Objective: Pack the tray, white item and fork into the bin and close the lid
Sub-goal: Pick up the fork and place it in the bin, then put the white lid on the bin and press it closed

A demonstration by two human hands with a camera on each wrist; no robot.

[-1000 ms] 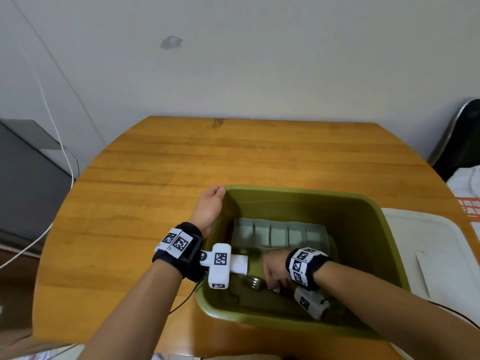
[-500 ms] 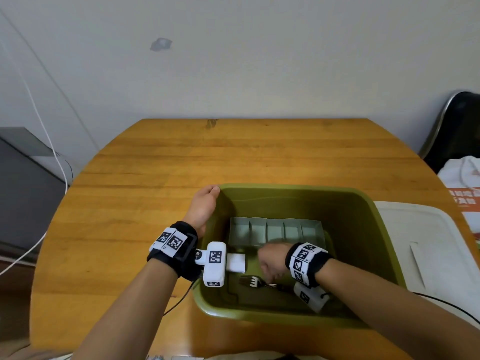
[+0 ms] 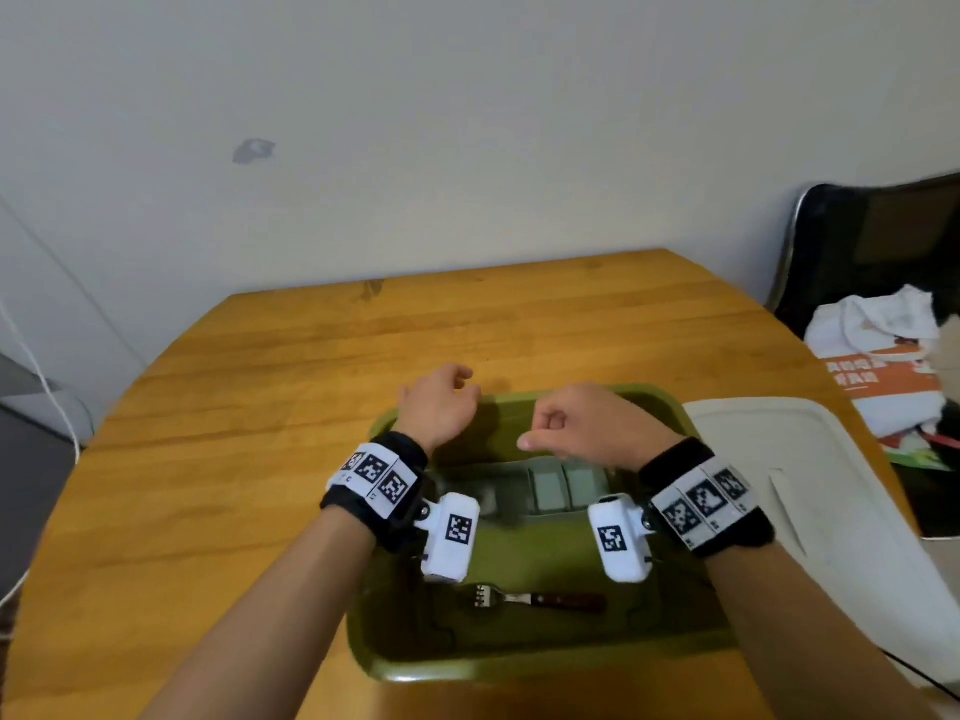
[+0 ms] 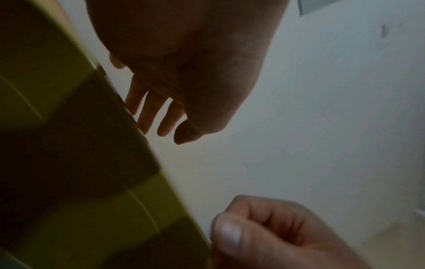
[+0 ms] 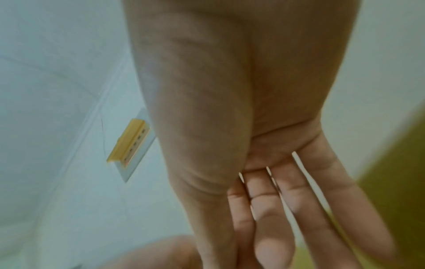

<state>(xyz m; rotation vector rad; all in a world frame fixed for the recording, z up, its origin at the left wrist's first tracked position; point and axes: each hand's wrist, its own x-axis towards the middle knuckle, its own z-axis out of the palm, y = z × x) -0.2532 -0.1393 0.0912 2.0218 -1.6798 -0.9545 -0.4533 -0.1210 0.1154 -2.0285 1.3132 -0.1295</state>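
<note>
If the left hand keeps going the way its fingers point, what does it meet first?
Probably nothing soon: the left hand hovers over the olive-green plastic bin's far-left corner, fingers aimed across the bare wooden table toward the wall. Depth unclear.

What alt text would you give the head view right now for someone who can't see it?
Both hands, left hand and right hand, hover empty above an open olive-green bin on a wooden table. Inside lie a fork and a grey compartment tray; the white lid rests beside the bin's right.
</note>
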